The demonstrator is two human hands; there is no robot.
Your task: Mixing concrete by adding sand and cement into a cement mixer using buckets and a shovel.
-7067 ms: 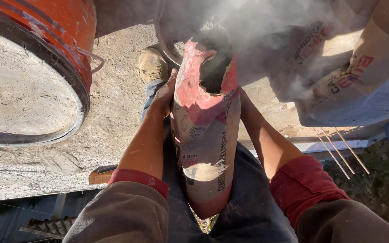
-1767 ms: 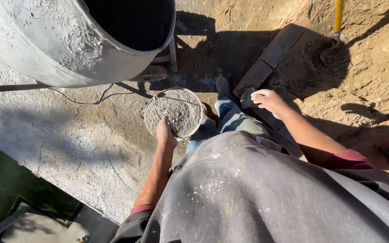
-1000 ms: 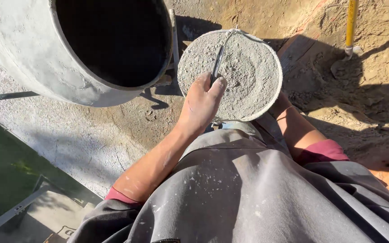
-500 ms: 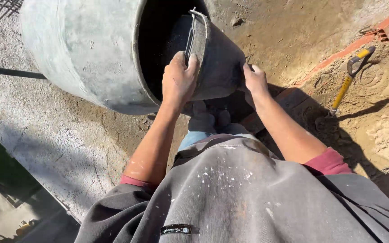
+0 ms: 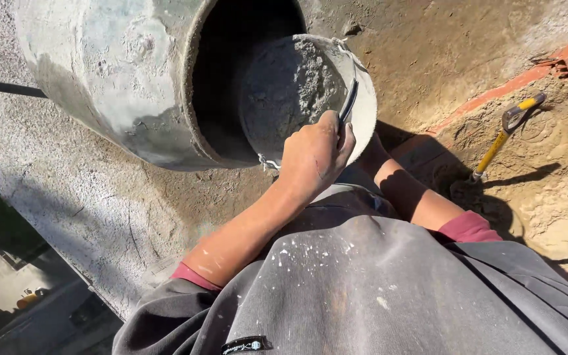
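Observation:
A grey bucket (image 5: 363, 112) filled with grey powder is tilted toward the dark mouth of a cement mixer drum (image 5: 119, 72), its rim against the opening. My left hand (image 5: 313, 154) grips the bucket's near rim and the dark handle grip at it. My right hand is hidden behind and under the bucket; only the right forearm (image 5: 415, 197) shows, reaching up to the bucket's underside.
A shovel with a yellow handle (image 5: 504, 135) lies on the sandy ground at the right. A red brick edge (image 5: 527, 72) runs across the upper right. Rough concrete ground (image 5: 80, 210) lies to the left, with a dark drop at the lower left.
The bucket has gone from the ground up to the mixer mouth. Since half a second ago it has tipped back so its powder-filled opening faces me, still at the drum.

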